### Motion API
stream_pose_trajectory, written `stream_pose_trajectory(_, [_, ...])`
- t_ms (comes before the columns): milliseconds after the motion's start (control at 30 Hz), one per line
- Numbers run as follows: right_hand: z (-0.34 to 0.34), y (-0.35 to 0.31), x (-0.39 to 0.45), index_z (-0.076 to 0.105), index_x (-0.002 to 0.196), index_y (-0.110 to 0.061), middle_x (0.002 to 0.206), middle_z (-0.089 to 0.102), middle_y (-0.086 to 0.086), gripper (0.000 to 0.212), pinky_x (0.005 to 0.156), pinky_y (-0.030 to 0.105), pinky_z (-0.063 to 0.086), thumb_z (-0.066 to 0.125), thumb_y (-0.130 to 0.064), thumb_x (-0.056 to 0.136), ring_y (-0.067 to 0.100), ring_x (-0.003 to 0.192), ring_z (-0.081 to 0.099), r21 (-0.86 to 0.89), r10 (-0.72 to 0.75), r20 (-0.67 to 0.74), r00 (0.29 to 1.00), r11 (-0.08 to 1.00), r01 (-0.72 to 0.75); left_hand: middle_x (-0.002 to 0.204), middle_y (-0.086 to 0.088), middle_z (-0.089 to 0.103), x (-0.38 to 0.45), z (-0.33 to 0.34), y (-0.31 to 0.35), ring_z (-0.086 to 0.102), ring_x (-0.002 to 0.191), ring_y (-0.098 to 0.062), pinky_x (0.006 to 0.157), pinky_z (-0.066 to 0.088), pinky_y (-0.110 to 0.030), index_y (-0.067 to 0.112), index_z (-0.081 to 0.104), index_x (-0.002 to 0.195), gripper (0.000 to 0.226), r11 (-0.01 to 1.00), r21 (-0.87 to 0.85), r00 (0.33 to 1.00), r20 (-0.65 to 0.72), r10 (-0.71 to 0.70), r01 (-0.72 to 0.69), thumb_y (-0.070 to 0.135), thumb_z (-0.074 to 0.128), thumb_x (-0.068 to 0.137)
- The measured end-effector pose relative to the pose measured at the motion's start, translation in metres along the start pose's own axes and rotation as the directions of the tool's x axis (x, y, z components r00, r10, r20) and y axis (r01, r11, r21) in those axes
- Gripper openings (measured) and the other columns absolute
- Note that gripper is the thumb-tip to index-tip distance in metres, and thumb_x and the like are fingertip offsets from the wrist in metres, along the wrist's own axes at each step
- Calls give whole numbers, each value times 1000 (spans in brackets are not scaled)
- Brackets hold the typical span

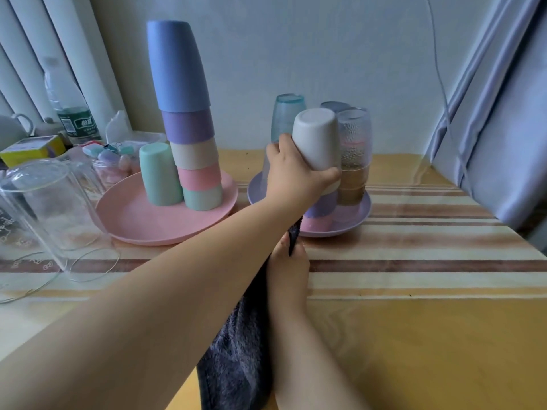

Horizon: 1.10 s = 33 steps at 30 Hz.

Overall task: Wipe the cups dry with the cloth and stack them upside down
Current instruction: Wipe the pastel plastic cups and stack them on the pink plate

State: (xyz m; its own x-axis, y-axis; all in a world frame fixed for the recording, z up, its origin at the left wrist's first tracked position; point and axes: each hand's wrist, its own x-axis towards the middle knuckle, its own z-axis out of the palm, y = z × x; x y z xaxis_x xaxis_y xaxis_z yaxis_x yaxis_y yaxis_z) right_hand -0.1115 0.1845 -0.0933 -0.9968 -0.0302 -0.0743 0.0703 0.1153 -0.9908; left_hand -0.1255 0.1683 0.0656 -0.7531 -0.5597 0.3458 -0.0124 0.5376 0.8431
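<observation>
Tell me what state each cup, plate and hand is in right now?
Left hand: grips the beige cup.
Beige cup: upside down, tilted.
Right hand: holds the dark cloth.
Tall stack: five cups, upside down, on the pink plate.
Green cup: upside down, beside the stack.

Bare table front (414, 335) passable; cup tower (189, 119), clear glasses (50, 208) block left; curtain (503, 128) right

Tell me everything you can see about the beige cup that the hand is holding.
The beige cup is plain, matte and opaque, plastic by its look, with no handle. It is upside down, flat base up, tilted a little to the left. The left hand grips its lower part, hiding the rim. It sits over a lilac and pink cup stack on the lilac plate, beside a bubbled clear glass.
</observation>
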Motion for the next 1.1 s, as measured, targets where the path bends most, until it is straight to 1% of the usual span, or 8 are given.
stream_pose_trajectory(100, [-1, 0, -2, 52, 116, -20, 104, 65, -2, 47, 83, 39, 52, 41, -56, 89, 18, 95, 62, 19, -9, 14, 1000, 1000, 9, 110, -2, 31, 0, -2, -1, 39, 92, -16, 82, 35, -25, 8, 40, 120, 68, 999, 25, 999, 20, 28, -28, 33, 81, 72])
stream_pose_trajectory(200, [-3, -4, -6, 52, 116, -17, 105, 65, 1, 45, 84, 39, 51, 41, -52, 90, 21, 96, 62, 39, -20, 29, 999, 999, 19, 109, -2, 31, -1, -4, -1, 38, 90, -17, 81, 36, -26, 6, 40, 118, 67, 998, 39, 999, 14, 48, -49, 35, 80, 73])
stream_pose_trajectory(300, [-3, -5, -7, 52, 116, -14, 107, 65, 3, 43, 85, 40, 50, 42, -48, 92, 23, 98, 61, 64, -39, 34, 999, 997, 37, 108, -2, 31, -2, -4, 1, 36, 87, -18, 76, 35, -28, 6, 40, 116, 65, 992, 90, 996, 20, 88, -89, 37, 79, 74])
stream_pose_trajectory(533, [-4, -5, -8, 53, 116, -12, 108, 65, 6, 40, 86, 39, 49, 43, -44, 93, 24, 99, 61, 79, -48, 36, 998, 996, 45, 107, 0, 31, -2, -5, 1, 41, 84, -21, 73, 32, -27, 12, 38, 121, 66, 987, 146, 997, 36, 66, -71, 43, 75, 77])
stream_pose_trajectory(667, [-4, -8, -10, 53, 116, -12, 108, 65, 5, 39, 87, 39, 49, 43, -43, 94, 24, 100, 61, 91, -47, 34, 998, 995, 44, 108, -1, 34, -2, -6, 2, 42, 84, -21, 75, 35, -28, 13, 39, 123, 67, 994, 97, 998, 40, 49, -53, 42, 76, 76])
stream_pose_trajectory(833, [-7, -12, -14, 54, 116, -11, 109, 64, 7, 38, 87, 37, 48, 42, -41, 95, 25, 100, 60, 97, -58, 36, 998, 994, 54, 107, -2, 40, 2, -6, 5, 38, 92, -18, 80, 35, -29, 12, 42, 117, 63, 999, -21, 999, -30, 25, -26, 37, 80, 73])
stream_pose_trajectory(967, [-8, -15, -18, 55, 114, -10, 108, 64, 8, 37, 87, 39, 48, 43, -40, 95, 27, 100, 60, 105, -37, 38, 999, 994, 33, 108, -2, 37, 5, -9, 12, 41, 91, -20, 82, 36, -27, 18, 40, 124, 64, 996, -89, 1000, -2, -21, 21, 35, 78, 75])
stream_pose_trajectory(1100, [-9, -25, -26, 56, 111, -10, 107, 64, 10, 34, 88, 41, 48, 44, -39, 95, 28, 100, 60, 126, -16, 36, 999, 992, 11, 110, -2, 38, 6, -12, 19, 43, 92, -19, 82, 37, -26, 20, 40, 128, 66, 989, -149, 1000, -10, -15, 14, 34, 78, 75])
